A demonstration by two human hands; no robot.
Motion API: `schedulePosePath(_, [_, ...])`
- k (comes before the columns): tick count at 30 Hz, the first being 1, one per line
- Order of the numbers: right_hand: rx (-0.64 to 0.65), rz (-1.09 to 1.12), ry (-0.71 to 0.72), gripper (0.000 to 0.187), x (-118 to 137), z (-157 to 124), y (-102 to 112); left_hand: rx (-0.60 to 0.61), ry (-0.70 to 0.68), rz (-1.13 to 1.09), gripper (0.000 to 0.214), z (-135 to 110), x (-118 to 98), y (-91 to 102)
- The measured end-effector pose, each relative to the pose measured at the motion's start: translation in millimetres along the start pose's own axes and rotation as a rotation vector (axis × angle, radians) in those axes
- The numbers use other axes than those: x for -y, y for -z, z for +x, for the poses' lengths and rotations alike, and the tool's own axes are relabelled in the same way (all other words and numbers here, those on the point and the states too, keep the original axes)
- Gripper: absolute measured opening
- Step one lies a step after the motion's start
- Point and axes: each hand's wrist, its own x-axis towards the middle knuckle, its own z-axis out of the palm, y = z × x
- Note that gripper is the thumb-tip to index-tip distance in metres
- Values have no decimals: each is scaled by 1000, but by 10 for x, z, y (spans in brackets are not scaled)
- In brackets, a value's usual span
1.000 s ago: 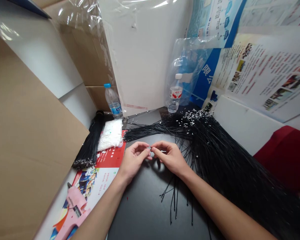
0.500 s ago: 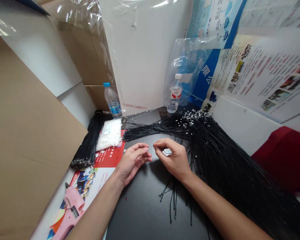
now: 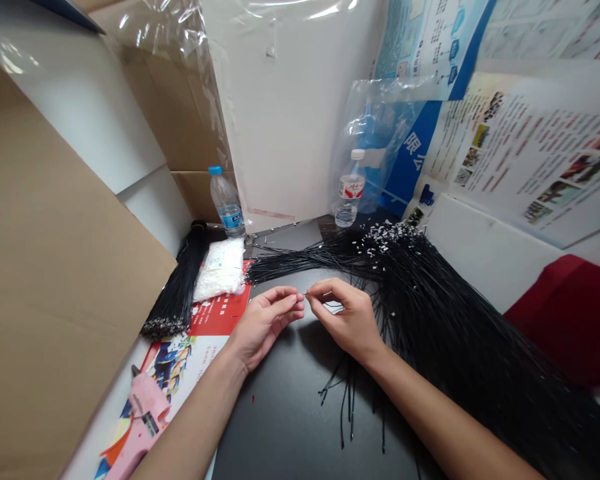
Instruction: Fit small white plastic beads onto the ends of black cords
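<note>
My right hand (image 3: 347, 317) pinches a thin black wire (image 3: 305, 295) between thumb and forefinger, its tip pointing left. Facing it, my left hand (image 3: 270, 323) is closed in a pinch on a tiny white connector, now mostly hidden by the fingertips. The wire's end meets the left fingertips; whether it sits inside the connector I cannot tell. Beside and behind my right hand spreads a large bundle of black wires (image 3: 430, 313), many tipped with white connectors (image 3: 387, 237). Several loose wire ends (image 3: 350, 407) hang below my right hand over the dark tabletop (image 3: 290, 413).
A bag of white pieces (image 3: 220, 270) lies back left, near a smaller black wire bundle (image 3: 173, 293). Two water bottles (image 3: 226, 200) stand at the back. A pink glue gun (image 3: 143, 417) rests at the left. A cardboard panel (image 3: 55, 287) rises on the left, red cloth (image 3: 570, 320) at right.
The gap between my hands has narrowed, and the wire tip now reaches my left fingertips. The white connector, visible before at the left fingertips, is now mostly covered.
</note>
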Motion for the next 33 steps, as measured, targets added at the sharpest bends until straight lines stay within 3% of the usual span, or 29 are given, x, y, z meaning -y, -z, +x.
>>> schedulePosePath(5, [20,-23,9,9,-4,-4,8,-26,0,-10,21,11,15,-2])
schedulePosePath(14, [68,-137,218,12,-111,-47,-19,8,99,-69,8,-16,34,-52])
schedulePosePath(23, [115,-198,335,14,-106,-45,-15,-49,42,-34,7,-20,12,-92])
schedulePosePath(27, [153,-85,273,12,-67,-27,-5,-49,-70,92,20,-7,23,-56])
schedulePosePath(33, [228,29,-12,10,-33,-11,-11,-31,-256,383,28,-5,32,-35])
